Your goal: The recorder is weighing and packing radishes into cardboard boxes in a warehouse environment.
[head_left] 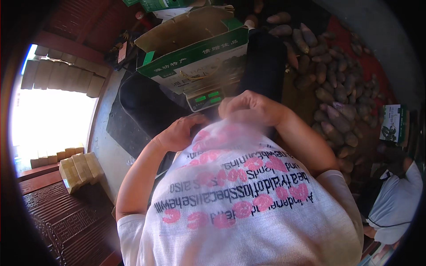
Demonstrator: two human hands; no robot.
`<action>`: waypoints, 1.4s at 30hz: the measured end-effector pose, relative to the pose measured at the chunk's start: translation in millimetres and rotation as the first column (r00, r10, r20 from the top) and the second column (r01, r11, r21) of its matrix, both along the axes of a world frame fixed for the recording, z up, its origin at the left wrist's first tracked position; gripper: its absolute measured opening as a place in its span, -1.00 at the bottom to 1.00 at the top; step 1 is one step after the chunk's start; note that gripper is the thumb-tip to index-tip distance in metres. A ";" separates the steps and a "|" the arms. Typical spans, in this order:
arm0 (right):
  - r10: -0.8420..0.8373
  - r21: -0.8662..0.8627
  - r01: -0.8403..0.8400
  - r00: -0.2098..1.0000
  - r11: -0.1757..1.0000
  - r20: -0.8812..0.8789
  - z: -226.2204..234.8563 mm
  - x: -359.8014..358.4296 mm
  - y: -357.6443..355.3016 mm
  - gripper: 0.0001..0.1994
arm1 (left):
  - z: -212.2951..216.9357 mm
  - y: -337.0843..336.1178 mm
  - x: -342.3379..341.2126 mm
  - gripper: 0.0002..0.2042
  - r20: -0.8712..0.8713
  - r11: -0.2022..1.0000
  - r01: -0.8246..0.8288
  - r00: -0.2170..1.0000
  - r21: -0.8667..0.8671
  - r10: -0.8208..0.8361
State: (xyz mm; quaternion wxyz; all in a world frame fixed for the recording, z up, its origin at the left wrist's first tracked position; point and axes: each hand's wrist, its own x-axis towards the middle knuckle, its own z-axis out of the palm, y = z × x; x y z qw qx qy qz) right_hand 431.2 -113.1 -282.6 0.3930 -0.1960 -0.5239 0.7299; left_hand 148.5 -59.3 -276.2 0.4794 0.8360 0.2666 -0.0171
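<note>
A green and white cardboard box (199,66) stands between the person's knees with its top open. It seems to sit on a small scale (206,99), whose green screens poke out on the side near the hands. The box's long side slants, from between 8 and 9 o'clock up to between 2 and 3 o'clock.

The right hand (253,107) is just beside the scale. From this hand, the scale is a bit past 9 o'clock and the box is between 10 and 11 o'clock. Its fingers are curled in, almost like a fist, at the top edge of the white shirt (248,208) as seen from above. It is blurry there, so I cannot tell if it has hold of the cloth.

The left hand (179,132) is lower down. From it, the scale is at about 1 o'clock and the box is between 12 and 1 o'clock. Its fingers are bent a little, and the tips are hard to see by the shirt. I cannot tell if they hold anything.

So the right hand looks nearer to the box, and both hands are apart from it. A big heap of sweet potatoes (339,88) lies well apart, between 2 and 3 o'clock from the right hand.
</note>
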 end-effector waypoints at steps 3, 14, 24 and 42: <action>-0.025 -0.072 0.047 0.960 0.996 0.280 -21.4 -8.5 -1.1 -0.85 | 7.7 0.2 6.6 -0.70 -0.074 0.999 0.015 0.997 0.045 -0.012; -0.119 0.241 -0.104 0.646 0.965 0.754 0.0 -6.2 -5.7 -0.74 | 41.2 3.7 18.1 -0.69 -0.253 0.998 0.051 0.966 0.026 -0.043; -0.232 0.414 0.010 0.839 0.910 0.492 24.7 -2.2 -23.1 -0.81 | 5.7 -8.0 -8.1 -0.74 -0.098 0.961 -0.236 0.963 0.147 0.252; -0.284 0.314 0.047 0.565 0.948 0.775 -49.6 -30.1 16.6 -0.71 | -41.3 10.3 -13.5 -0.78 0.006 0.852 -0.275 0.952 0.445 0.305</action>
